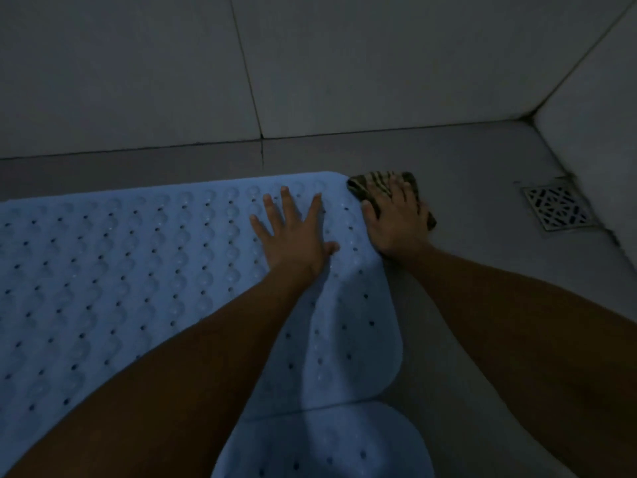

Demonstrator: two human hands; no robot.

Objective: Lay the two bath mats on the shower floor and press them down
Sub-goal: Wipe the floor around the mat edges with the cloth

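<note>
Flatly, left hand (293, 232) presses mat (138, 270) edge, grip released; right hand (396, 219) flat on striped cloth (375, 182).

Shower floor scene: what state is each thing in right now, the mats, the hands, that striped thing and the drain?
Far bath mat: flat on the floor, right end slightly rippled.
Near bath mat: lying just beside the far one.
Left hand: fingers spread, pressing the far mat.
Right hand: resting on the striped cloth.
Striped cloth: bunched on bare floor beside the mat.
Floor drain: uncovered, grate in place.

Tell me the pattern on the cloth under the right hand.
Dark-and-light zebra-like stripes on the cloth, seen in the head view.
</note>
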